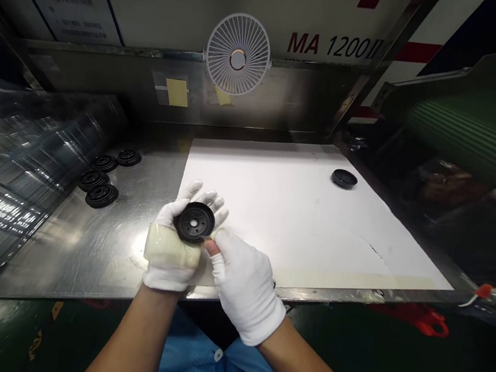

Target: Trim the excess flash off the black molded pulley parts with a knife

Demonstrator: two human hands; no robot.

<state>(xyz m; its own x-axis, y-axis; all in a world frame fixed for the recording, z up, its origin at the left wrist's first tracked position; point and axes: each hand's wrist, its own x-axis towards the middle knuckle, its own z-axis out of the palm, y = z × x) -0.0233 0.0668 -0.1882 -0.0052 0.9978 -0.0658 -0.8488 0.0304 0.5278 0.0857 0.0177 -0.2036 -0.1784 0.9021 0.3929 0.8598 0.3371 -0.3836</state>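
A round black part (pixel 196 222) with a small centre hole rests in my left hand (pixel 178 244), which wears a white glove with a pale band round the palm. The fingers of that hand curl up behind the part. My right hand (pixel 246 282), also in a white glove, is closed at the part's lower right edge, with a bare fingertip showing. Whatever lies between its fingers is too small to name. Another black round part (pixel 344 178) lies on the white sheet (pixel 273 202) at the right.
Several black parts (pixel 102 195) sit on the metal table (pixel 135 194) at the left, beside stacked clear plastic trays (pixel 7 206). A white fan (pixel 238 54) is at the back. Green machinery (pixel 481 121) stands at the right, and a red object (pixel 424 319) is below the table edge.
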